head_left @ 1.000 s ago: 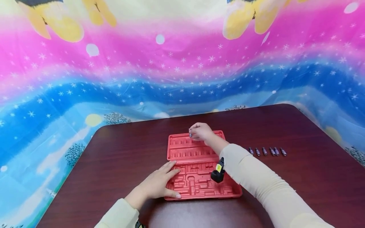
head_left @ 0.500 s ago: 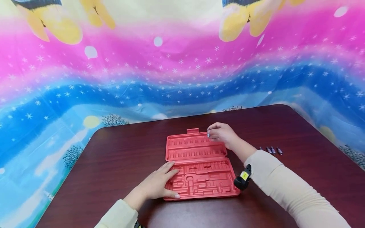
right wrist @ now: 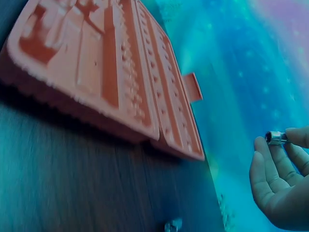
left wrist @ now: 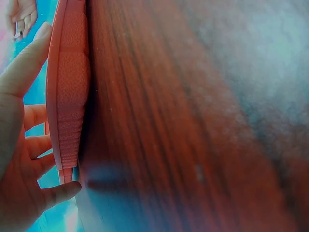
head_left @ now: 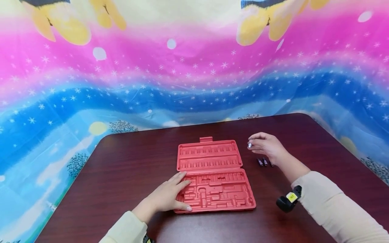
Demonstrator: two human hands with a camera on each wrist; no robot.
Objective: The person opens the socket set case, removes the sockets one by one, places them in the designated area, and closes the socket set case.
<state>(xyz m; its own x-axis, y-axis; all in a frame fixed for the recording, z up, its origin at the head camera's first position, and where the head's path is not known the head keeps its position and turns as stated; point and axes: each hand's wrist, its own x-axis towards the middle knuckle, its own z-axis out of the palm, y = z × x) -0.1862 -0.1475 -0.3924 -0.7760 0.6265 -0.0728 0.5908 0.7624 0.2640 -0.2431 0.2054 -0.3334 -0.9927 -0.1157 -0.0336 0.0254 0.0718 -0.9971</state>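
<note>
A red tool case [head_left: 218, 195] lies unfolded on the table, its moulded slots facing up. My left hand [head_left: 167, 194] rests on the case's left edge with fingers spread; in the left wrist view the thumb [left wrist: 29, 63] lies along the case's rim. To the right of the lid, my right hand [head_left: 268, 146] is raised and pinches a small shiny metal socket [right wrist: 276, 137] between thumb and fingers. Below that hand, several small metal sockets [head_left: 265, 162] lie in a row on the table, some hidden behind the hand and wrist.
The dark brown table [head_left: 127, 165] carries the case near its middle. A latch tab [head_left: 206, 139] sticks out from the lid's far edge. Behind the table hangs a colourful printed cloth [head_left: 170, 74].
My right hand has moved right, from over the lid to beside the case, with the socket in its fingers. It now covers part of the socket row. My left hand has stayed put.
</note>
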